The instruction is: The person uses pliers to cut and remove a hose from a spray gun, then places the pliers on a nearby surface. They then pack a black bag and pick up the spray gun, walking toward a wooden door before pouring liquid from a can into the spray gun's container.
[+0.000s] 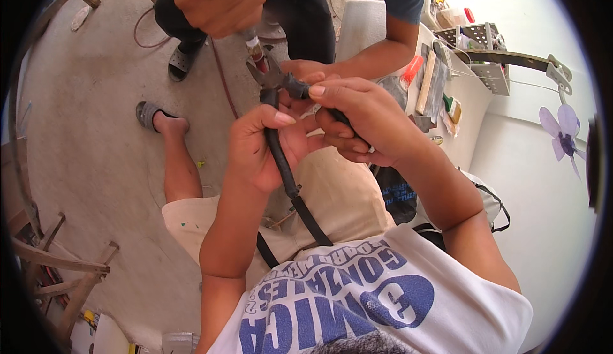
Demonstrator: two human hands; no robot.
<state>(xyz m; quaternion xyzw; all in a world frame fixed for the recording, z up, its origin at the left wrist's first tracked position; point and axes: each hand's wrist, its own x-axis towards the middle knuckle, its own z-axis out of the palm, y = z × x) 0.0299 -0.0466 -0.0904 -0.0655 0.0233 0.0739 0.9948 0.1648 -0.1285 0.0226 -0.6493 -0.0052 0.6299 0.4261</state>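
Observation:
A pair of pliers (271, 77) with long black handles is spread wide in front of me, its metal jaws apart. My left hand (263, 138) has its thumb on one handle, which runs down toward my lap. Around the other handle my right hand (364, 114) is wrapped, thumb on top. Beside the jaws is a slim piece with a red section (256, 52), hanging from a co-worker's upper hand (220, 3); its kind is not clear. The co-worker's other hand (305, 73) is behind the pliers, partly hidden by the tool and my fingers.
On the right, a ledge carries a red-handled tool (412, 70), a wooden-handled tool (426, 84), a brush (452, 109) and a perforated metal basket (491, 78). A small purple fan (564, 134) is at far right. Wooden frames (76, 303) stand at left; a cord (220, 76) crosses the floor.

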